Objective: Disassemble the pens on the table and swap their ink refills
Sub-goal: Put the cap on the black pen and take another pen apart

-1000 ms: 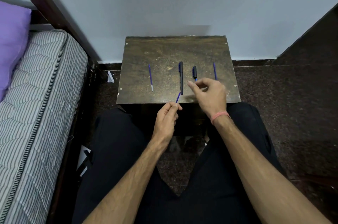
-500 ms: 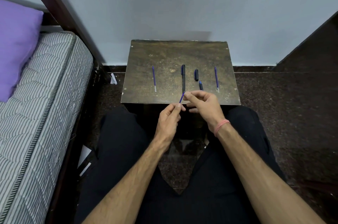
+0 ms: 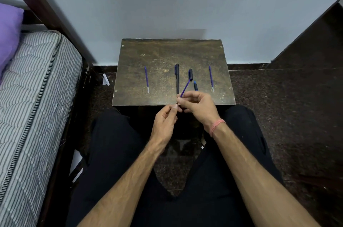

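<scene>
Black trousers in the foreground, both bare forearms reaching forward over the lap. Left hand just short of the near table edge, thumb and forefinger pressed together at the low end of the purple refill; whether actually gripping that tip, cannot tell. Right hand touching the left at the fingertips, pink band on the wrist, fingers pinching the same refill a little higher, so that its free end slants up and away over the worn brown table. On the tabletop just beyond the hands, a short blue pen tip section lying beside the raised refill. Farther in, a black pen barrel lying lengthwise, a dark cap just right of it, a second purple refill well apart to the left, a third to the right. Striped mattress along the left side, purple pillow at its far end. Pale blue-grey wall behind the table
</scene>
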`<state>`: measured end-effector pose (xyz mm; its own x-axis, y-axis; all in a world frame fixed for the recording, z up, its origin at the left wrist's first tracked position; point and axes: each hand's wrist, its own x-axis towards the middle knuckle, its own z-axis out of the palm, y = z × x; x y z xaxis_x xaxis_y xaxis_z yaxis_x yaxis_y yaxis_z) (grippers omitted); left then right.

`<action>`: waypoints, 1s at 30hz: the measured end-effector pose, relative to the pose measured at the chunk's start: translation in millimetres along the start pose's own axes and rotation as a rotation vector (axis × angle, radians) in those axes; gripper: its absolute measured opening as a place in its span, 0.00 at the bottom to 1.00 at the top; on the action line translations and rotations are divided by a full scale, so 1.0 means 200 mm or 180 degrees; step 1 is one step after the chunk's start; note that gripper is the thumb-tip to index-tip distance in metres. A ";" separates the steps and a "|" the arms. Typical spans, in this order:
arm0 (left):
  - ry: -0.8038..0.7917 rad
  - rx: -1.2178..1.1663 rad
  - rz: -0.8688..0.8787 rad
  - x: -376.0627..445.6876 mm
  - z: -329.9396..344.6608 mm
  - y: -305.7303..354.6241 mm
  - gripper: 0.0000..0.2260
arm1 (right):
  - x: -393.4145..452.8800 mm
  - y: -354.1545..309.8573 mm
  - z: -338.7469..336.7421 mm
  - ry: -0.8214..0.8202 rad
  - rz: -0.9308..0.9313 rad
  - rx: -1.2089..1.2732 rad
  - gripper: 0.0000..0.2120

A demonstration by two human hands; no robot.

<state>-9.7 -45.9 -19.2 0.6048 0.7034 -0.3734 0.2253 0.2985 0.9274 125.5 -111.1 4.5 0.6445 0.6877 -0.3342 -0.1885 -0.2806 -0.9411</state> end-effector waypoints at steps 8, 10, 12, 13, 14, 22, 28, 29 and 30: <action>-0.0085 0.0145 0.0083 -0.02 0.00 -0.02 0.14 | 0.01 0.00 0.01 0.0012 0.0088 -0.0023 0.09; -0.0061 0.0108 0.0088 -0.01 0.00 -0.01 0.13 | 0.04 -0.02 -0.04 0.0379 -0.0043 0.0072 0.11; -0.0055 0.0079 -0.0003 -0.01 0.00 -0.02 0.14 | 0.09 -0.03 -0.13 0.0851 -0.0165 -0.0034 0.12; -0.0055 0.0102 -0.0060 -0.02 -0.01 -0.02 0.15 | 0.12 -0.03 -0.19 0.1131 -0.0234 -0.0347 0.11; -0.0064 0.0142 -0.0111 -0.02 -0.02 -0.01 0.16 | 0.15 -0.03 -0.25 0.1409 -0.0283 -0.0765 0.10; 0.0049 -0.0009 -0.0345 -0.02 -0.03 0.02 0.22 | 0.31 -0.02 -0.45 0.1891 -0.0174 -0.2021 0.07; 0.0184 -0.0185 -0.0275 0.01 -0.04 -0.01 0.19 | 0.33 -0.01 -0.43 0.2083 -0.0151 -0.2199 0.08; 0.0195 -0.0209 -0.0279 0.02 -0.04 -0.02 0.18 | 0.33 -0.01 -0.43 0.2095 -0.0149 -0.2218 0.08; 0.0200 -0.0219 -0.0280 0.02 -0.05 -0.03 0.18 | 0.33 -0.01 -0.43 0.2100 -0.0146 -0.2213 0.08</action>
<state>-14.8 -38.3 -26.0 0.5354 0.7110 -0.4558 0.2212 0.4028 0.8882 231.0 -122.5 -10.2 0.9678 0.2518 -0.0019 0.1921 -0.7433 -0.6408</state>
